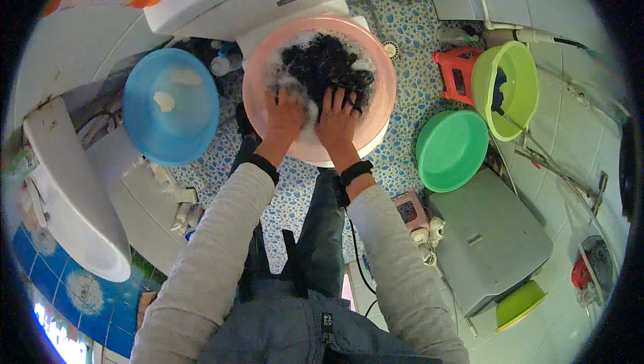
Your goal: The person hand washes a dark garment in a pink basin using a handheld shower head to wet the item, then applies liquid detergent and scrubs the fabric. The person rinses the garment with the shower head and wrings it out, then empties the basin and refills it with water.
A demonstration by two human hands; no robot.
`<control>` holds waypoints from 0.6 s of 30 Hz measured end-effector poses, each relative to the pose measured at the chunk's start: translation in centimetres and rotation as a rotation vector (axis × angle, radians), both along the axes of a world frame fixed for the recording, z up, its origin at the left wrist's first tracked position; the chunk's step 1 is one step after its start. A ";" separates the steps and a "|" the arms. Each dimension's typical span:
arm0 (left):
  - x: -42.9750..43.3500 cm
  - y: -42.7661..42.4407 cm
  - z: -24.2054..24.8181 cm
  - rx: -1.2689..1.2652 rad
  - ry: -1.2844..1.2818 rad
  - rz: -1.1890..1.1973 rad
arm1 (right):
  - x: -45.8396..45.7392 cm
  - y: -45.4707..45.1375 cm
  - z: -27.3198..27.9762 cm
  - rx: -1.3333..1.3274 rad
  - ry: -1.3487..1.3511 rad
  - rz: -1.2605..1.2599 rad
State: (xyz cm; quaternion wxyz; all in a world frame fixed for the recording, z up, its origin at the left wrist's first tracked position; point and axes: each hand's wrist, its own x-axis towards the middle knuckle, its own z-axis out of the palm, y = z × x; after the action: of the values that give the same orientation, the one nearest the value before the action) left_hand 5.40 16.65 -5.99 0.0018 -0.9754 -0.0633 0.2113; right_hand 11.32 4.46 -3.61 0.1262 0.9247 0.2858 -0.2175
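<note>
A pink plastic basin [387, 89] holds sudsy water and a dark, soaked mass [322, 62], fabric or something fibrous; which, I cannot tell. My left hand [286, 115] is at the mass's lower left edge, fingertips in the suds. Against the near side of the mass, my right hand [338, 115] presses with spread fingers, their tips partly hidden in it. Whether either hand grips any of it is unclear. Black bands circle both wrists.
A blue basin [151, 137] with water and pale lumps stands left, near a white washbasin [83, 223]. At right are a green basin [453, 152], a lime basin [528, 87] by a red stool [453, 74], and a grey cabinet [488, 233]. A floor drain [390, 50] lies beyond.
</note>
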 end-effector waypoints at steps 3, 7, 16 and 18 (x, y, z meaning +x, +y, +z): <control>1.2 1.3 -0.5 -0.200 0.243 0.078 | 0.7 0.4 -1.4 -0.050 -0.004 0.025; 3.0 5.0 3.1 -0.466 0.088 0.088 | 3.3 -1.5 -0.4 0.251 0.236 -0.168; 5.2 9.2 8.7 -1.349 -0.488 0.647 | 3.0 -6.3 10.5 1.458 1.097 -1.089; 4.3 6.4 8.5 -1.501 -0.302 0.791 | 1.7 -5.3 11.8 1.476 1.104 -1.036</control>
State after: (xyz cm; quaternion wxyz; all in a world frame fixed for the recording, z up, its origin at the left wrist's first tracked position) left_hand 9.70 23.06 2.46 -0.7257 -0.6423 -0.2415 0.0503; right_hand 13.05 -0.86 8.16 -0.7231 0.5539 -0.0648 -0.4075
